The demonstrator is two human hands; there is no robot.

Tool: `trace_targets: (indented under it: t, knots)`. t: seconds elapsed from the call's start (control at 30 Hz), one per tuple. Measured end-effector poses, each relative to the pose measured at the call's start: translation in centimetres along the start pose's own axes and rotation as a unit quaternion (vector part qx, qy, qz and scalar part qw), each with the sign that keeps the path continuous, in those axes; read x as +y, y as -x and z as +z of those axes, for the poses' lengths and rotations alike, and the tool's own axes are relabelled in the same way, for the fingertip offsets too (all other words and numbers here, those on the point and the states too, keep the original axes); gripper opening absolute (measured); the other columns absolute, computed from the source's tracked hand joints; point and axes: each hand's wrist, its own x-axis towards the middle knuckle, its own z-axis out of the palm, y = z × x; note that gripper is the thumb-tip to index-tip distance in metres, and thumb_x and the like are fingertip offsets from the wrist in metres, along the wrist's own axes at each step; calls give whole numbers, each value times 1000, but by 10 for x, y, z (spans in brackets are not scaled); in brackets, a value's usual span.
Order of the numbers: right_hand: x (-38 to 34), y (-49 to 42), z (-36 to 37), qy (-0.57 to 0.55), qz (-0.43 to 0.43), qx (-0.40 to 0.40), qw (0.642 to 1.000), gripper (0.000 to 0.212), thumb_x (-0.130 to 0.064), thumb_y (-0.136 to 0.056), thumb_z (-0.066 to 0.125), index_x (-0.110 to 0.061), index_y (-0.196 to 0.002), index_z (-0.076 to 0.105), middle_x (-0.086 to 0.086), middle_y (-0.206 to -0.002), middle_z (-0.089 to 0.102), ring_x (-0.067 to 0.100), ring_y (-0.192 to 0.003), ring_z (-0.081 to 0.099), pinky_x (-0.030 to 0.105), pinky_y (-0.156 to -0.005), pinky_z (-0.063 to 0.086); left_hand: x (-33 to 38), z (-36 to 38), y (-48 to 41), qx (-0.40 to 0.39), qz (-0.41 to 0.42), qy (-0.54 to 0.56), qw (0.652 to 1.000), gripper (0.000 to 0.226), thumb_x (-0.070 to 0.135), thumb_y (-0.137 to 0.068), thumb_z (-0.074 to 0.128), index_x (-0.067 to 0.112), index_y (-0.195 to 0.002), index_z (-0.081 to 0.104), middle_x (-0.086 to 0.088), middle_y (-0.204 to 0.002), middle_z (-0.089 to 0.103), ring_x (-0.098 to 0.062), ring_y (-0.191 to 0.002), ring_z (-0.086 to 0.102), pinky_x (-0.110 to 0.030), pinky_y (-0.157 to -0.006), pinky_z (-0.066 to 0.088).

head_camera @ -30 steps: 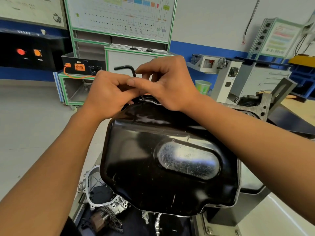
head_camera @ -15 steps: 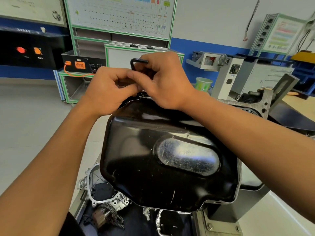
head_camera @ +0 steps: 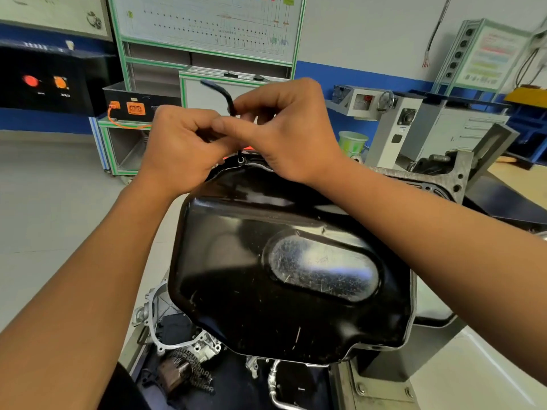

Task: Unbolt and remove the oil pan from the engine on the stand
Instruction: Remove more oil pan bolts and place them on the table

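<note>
The black oil pan (head_camera: pixel 284 279) sits bottom-up on the engine, glossy, with a scratched oval patch in its middle. At its far edge a bolt (head_camera: pixel 241 160) shows in the flange. A black L-shaped hex key (head_camera: pixel 222 94) stands upright over that bolt, its short arm pointing up and left. My right hand (head_camera: pixel 284 128) pinches the key's shaft from the right. My left hand (head_camera: pixel 183 146) pinches the shaft lower down from the left. The key's lower tip is hidden by my fingers.
Engine block (head_camera: pixel 438 179) extends to the right on the grey stand (head_camera: pixel 390 374). A timing chain and cover (head_camera: pixel 189 359) lie below the pan's near left. Behind stand a green-framed trainer board (head_camera: pixel 207 31), a black box with orange connectors (head_camera: pixel 133 106), a green cup (head_camera: pixel 352 143).
The hex key has turned: its short arm, pointing right half a second ago, now points up and left. Both hands stay at the pan's far edge.
</note>
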Motion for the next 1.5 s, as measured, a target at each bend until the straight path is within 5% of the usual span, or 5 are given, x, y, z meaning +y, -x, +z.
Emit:
trace_targets:
  t: [0.3, 0.5, 0.8, 1.17, 1.5]
  knots:
    - [-1, -2, 5, 106, -76, 15, 991, 25, -22, -85, 78, -4, -67, 73, -3, -59, 63, 12, -56, 55, 24, -57, 40, 0, 1, -1, -16, -15, 21, 1000, 15, 9, -80, 76, -4, -88, 73, -21, -84, 73, -45, -77, 67, -54, -66, 54]
    - [1, -3, 7, 131, -110, 3, 985, 19, -14, -89, 71, 1, -76, 72, 8, -67, 66, 21, -63, 57, 31, -62, 42, 1, -6, 4, -104, -71, 62, 990, 27, 2, -87, 71, 18, -109, 68, 26, -88, 71, 5, -88, 68, -16, -84, 54]
    - [1, -9, 2, 143, -163, -133, 967, 18, -10, -97, 59, 1, -87, 69, -6, -77, 51, 12, -70, 44, 21, -69, 31, 4, -12, 6, -137, -73, 39, 987, 15, 0, -97, 58, -2, -96, 73, -23, -89, 72, -33, -88, 70, -32, -75, 58]
    - [-4, -4, 8, 87, -92, 13, 992, 31, -29, -79, 84, -1, -70, 75, 7, -60, 67, 21, -56, 60, 33, -57, 48, 9, -8, 2, -51, 12, -29, 998, 24, 11, -82, 71, 34, -76, 65, 35, -62, 61, 13, -61, 57, -9, -58, 40]
    - [2, -4, 5, 101, -69, 37, 992, 27, -27, -85, 79, -4, -70, 77, 5, -60, 69, 16, -54, 61, 30, -56, 46, 9, -4, 4, -29, -36, 6, 999, 22, 11, -83, 78, 6, -103, 74, -6, -96, 75, -24, -85, 73, -42, -77, 59]
